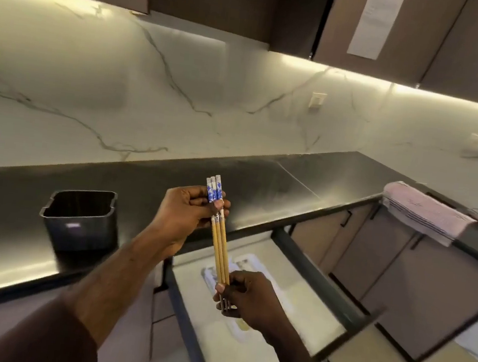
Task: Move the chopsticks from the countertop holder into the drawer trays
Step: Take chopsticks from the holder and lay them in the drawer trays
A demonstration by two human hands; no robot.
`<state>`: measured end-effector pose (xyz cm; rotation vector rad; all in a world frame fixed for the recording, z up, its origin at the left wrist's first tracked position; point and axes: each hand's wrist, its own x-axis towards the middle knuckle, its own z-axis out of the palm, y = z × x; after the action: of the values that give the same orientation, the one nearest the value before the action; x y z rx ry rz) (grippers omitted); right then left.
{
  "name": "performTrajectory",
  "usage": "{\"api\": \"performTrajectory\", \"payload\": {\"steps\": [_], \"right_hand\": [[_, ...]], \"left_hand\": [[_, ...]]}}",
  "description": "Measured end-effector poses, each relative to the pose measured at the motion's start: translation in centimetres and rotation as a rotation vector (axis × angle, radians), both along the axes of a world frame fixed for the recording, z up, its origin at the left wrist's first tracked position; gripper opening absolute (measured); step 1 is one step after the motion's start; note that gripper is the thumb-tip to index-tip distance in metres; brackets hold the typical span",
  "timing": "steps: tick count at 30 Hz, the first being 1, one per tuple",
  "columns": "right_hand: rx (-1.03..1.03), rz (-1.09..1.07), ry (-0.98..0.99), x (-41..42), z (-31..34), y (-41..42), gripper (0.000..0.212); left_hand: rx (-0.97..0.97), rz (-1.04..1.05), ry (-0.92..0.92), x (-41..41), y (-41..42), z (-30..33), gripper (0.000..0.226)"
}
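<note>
Dark, glossy stone tabletop (260, 189) along a white marble wall. Below its front edge, open grey-framed pull-out drawer (183, 320), pale moulded trays (271, 303) inside, blurred. Back left on the tabletop, dark square chopstick holder (80, 219), seemingly empty. Held over the drawer, bundle of three bamboo chopsticks with blue-and-white patterned tops (219, 247), long axis near upright, tops tilted away. Left hand (188, 213) pinching the patterned ends; right hand (243, 300), nearer the trays, curled round the plain tips. Probably next: lowering flat into a tray.

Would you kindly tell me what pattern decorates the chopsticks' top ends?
A blue-and-white floral pattern on the chopsticks, clearest in the head view.
</note>
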<state>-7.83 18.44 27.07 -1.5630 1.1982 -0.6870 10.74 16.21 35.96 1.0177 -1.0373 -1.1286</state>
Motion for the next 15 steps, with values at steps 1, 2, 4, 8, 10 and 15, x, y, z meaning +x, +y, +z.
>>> {"api": "performTrajectory", "payload": {"steps": [1, 2, 4, 8, 10, 15], "right_hand": [[-0.009, -0.009, 0.008, -2.4, 0.1, -0.3, 0.011], [-0.025, -0.018, 0.03, -4.6, 0.2, -0.8, 0.014], [-0.034, -0.04, 0.072, -8.8, 0.3, -1.6, 0.016], [-0.002, -0.041, 0.136, -14.8, -0.4, -3.7, 0.012], [0.008, -0.021, 0.182, -16.9, -1.0, -5.1, 0.012], [0.087, -0.032, 0.241, -19.9, -4.5, -9.2, 0.017]], "left_hand": [[-0.004, -0.004, 0.012, -2.3, -0.5, -0.2, 0.021], [0.0, -0.005, 0.023, -4.5, -1.0, -0.5, 0.021], [0.018, -0.006, 0.028, -8.6, -1.9, -1.1, 0.023], [0.036, -0.003, -0.013, -14.3, -4.2, -2.5, 0.023], [0.051, 0.007, -0.017, -16.3, -5.5, -3.4, 0.02], [0.147, 0.03, -0.021, -19.4, -9.9, -7.5, 0.019]]}}
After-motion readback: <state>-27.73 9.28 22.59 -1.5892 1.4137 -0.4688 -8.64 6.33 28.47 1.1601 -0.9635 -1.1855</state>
